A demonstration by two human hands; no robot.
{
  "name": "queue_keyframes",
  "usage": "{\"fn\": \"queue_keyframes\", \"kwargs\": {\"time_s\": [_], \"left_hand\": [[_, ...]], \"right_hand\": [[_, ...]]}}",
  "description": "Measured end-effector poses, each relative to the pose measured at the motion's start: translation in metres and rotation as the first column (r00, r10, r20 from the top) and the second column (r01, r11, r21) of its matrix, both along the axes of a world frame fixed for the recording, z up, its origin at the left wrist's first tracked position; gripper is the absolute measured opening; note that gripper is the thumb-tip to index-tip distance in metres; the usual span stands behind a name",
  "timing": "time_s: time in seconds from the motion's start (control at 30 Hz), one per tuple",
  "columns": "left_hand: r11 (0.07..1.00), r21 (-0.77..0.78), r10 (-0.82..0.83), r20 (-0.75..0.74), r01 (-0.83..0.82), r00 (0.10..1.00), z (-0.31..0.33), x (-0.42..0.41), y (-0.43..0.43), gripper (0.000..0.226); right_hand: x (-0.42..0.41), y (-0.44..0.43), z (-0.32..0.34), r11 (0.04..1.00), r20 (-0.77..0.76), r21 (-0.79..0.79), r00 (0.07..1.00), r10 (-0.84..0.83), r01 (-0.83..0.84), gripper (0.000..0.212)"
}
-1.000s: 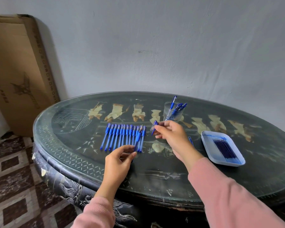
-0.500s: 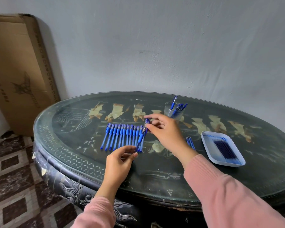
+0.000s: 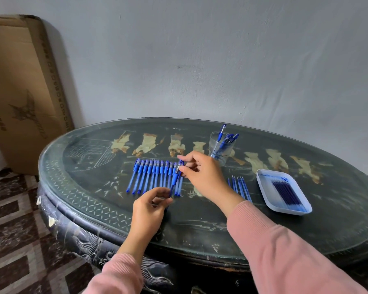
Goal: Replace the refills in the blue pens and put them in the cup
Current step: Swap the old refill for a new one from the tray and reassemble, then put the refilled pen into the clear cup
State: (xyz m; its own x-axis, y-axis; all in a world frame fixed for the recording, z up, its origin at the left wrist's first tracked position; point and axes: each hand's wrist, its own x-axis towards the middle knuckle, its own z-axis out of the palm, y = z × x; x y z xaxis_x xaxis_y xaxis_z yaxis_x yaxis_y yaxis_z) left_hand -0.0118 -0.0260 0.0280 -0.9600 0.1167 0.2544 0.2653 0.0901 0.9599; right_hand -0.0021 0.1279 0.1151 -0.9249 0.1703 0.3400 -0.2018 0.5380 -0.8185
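Observation:
A row of several blue pens [image 3: 153, 177] lies side by side on the table's middle. One blue pen [image 3: 175, 179] slants over the row's right end. My right hand [image 3: 204, 175] pinches its upper capped end, and my left hand [image 3: 151, 205] holds its lower tip between thumb and fingers. A clear cup [image 3: 220, 150] with several blue pens stands behind my right hand. A white tray [image 3: 263, 187] of dark blue refills sits to the right. Several loose refills [image 3: 240, 186] lie between my right wrist and the tray.
The oval table [image 3: 200, 225] is dark, with a glass top and pale inlaid figures. A large cardboard box [image 3: 23, 92] leans on the wall at the left. Patterned floor tiles [image 3: 13, 240] show below the table's left edge.
My right hand moved left from beside the cup, carrying a small blue piece, to the upper end of the pen. My left hand stayed in place on the pen's lower end.

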Motion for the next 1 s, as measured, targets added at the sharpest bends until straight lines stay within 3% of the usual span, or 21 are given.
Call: {"fn": "queue_keyframes", "kwargs": {"time_s": [0.17, 0.3, 0.47, 0.57, 0.7, 0.8, 0.9, 1.0], "left_hand": [[1.0, -0.004, -0.003, -0.014, 0.003, 1.0, 0.002, 0.0, 0.0, 0.027], [1.0, -0.009, 0.007, -0.021, -0.008, 1.0, 0.002, 0.0, -0.001, 0.029], [0.999, -0.046, 0.014, -0.055, -0.016, 0.998, -0.001, -0.001, 0.0, 0.032], [0.997, -0.075, 0.019, -0.097, -0.026, 0.995, -0.003, -0.002, 0.001, 0.021], [0.986, -0.151, 0.038, -0.178, -0.066, 0.983, -0.005, -0.004, 0.003, 0.016], [0.975, -0.204, 0.044, -0.233, -0.093, 0.971, -0.007, -0.004, 0.004, 0.014], [0.963, -0.249, 0.035, -0.255, -0.101, 0.966, -0.008, -0.005, 0.005, 0.015], [0.97, -0.213, 0.067, -0.245, -0.121, 0.967, -0.007, -0.004, 0.006, 0.019]], "right_hand": [[0.0, -0.007, 0.006, 0.999, 0.017, 0.046, 1.0, -0.004, 0.003, 0.029], [0.002, -0.013, 0.01, 0.997, 0.031, 0.077, 1.0, 0.004, -0.006, 0.005], [0.007, -0.013, 0.009, 0.988, -0.014, 0.157, 1.0, -0.009, 0.011, 0.018], [0.012, -0.003, 0.013, 0.993, -0.031, 0.106, 0.999, -0.042, 0.045, 0.024], [0.005, 0.038, 0.031, 0.966, -0.111, -0.05, 0.96, -0.257, 0.253, 0.033], [-0.005, 0.08, 0.054, 0.875, -0.249, -0.152, 0.839, -0.484, 0.459, 0.033], [-0.014, 0.11, 0.075, 0.811, -0.368, -0.111, 0.734, -0.571, 0.574, 0.02], [-0.028, 0.125, 0.08, 0.802, -0.375, 0.013, 0.747, -0.549, 0.597, 0.021]]}}
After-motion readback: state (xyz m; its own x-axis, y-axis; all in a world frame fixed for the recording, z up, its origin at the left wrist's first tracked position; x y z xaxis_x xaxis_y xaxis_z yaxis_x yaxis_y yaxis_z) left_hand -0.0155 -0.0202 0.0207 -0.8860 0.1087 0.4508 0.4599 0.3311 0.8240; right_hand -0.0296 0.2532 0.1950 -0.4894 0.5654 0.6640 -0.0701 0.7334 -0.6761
